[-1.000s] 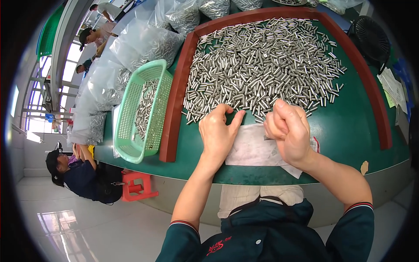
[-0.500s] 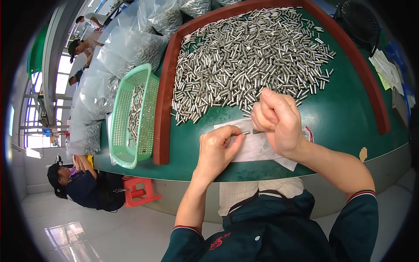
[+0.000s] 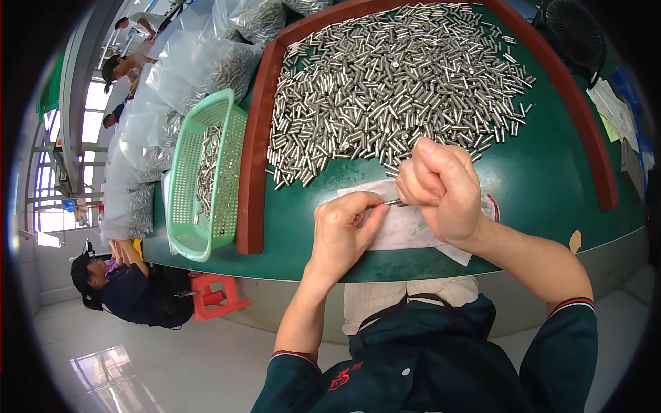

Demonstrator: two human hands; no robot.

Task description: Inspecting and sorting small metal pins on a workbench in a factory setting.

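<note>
Metal pin (image 3: 392, 202) pinched in the left hand (image 3: 346, 228) meets the tightly curled right hand (image 3: 444, 194), contents unclear; most loose pins (image 3: 399, 89) lie ahead, apparently unhandled, fewer in the green basket (image 3: 228, 172) leftward.

Your left hand (image 3: 348, 227) hides one end of the thin metal pin (image 3: 391, 202). The dark bit (image 3: 404, 204) in your right hand (image 3: 444, 193) is too small to tell. Your hands cover some of the pale cloth (image 3: 406, 230). The top of your view cuts off a clear bag (image 3: 308, 5).
</note>
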